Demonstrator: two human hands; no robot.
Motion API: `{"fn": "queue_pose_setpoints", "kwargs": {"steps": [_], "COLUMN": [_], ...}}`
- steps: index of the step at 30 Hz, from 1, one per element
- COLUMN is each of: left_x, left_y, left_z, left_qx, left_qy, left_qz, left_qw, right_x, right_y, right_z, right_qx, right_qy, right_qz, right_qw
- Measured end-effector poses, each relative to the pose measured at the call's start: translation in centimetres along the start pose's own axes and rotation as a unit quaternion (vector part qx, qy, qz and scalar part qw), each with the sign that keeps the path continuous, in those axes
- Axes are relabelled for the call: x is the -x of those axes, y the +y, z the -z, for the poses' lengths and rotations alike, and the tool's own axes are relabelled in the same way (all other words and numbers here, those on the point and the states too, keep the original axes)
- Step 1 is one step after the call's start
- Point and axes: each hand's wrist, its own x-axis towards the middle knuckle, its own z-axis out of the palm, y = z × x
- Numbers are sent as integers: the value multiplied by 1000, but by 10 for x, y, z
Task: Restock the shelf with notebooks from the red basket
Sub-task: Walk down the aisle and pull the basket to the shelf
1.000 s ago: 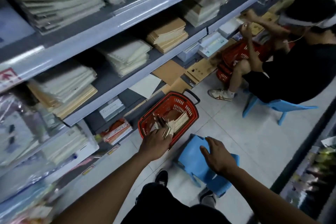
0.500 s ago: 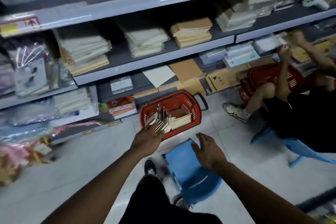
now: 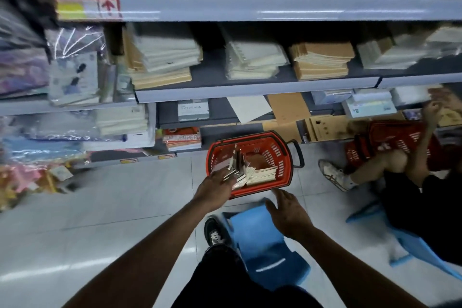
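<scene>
The red basket (image 3: 250, 162) sits on the floor (image 3: 125, 207) right at the foot of the shelf (image 3: 250, 89), its black handle to the right. Inside it a row of notebooks (image 3: 261, 174) lies with pale page edges up, filling the near part; the far part shows brown card.

The left hand (image 3: 216, 186) reaches over the basket's near left rim, and its grip is closed on a small bunch of notebooks (image 3: 237, 165), held on edge just above the rest. How many it has I cannot tell; they are blurred.

The right hand (image 3: 287, 212) has a loose, wide grip holding nothing, fingers spread, over the back edge of a blue stool (image 3: 265, 247) just short of the basket. Whether it touches the stool I cannot tell.

The middle shelf holds stacks of cream and brown notebooks (image 3: 322, 60), with bare dark board between the stacks.

To the right another person (image 3: 420, 202) sits on a second blue stool (image 3: 420, 250) beside another red basket (image 3: 397, 142), arms raised toward the lower shelf.
</scene>
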Motion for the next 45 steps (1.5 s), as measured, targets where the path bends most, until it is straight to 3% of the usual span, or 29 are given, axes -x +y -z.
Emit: {"fn": "queue_pose_setpoints", "kwargs": {"steps": [10,17,19,28,35,38,43,45], "left_x": [-25,-70,-100,-152,-271,-336,-432,-456], "left_y": [-5,4,20,10,-81,-127,-196,-214], "left_z": [13,-13,-47,-79,-108,-120,-139,-146], "left_qx": [31,126,150,147,123,61,-34,-117], "left_qy": [2,23,67,122,136,150,81,120], "left_qz": [36,96,106,162,170,172,163,139], "left_qw": [999,987,981,968,968,972,983,976], "right_x": [-50,-114,-154,-222,-339,-389,-454,-464], "right_y": [-19,13,46,82,92,88,71,64], "right_z": [19,40,59,66,-45,-109,-200,-220], "right_qx": [18,45,58,51,21,24,-43,-48], "right_qy": [-37,-92,-105,-94,-78,-52,-14,31], "right_qz": [24,41,81,92,104,118,106,110], "right_qw": [999,994,989,990,991,991,993,992]}}
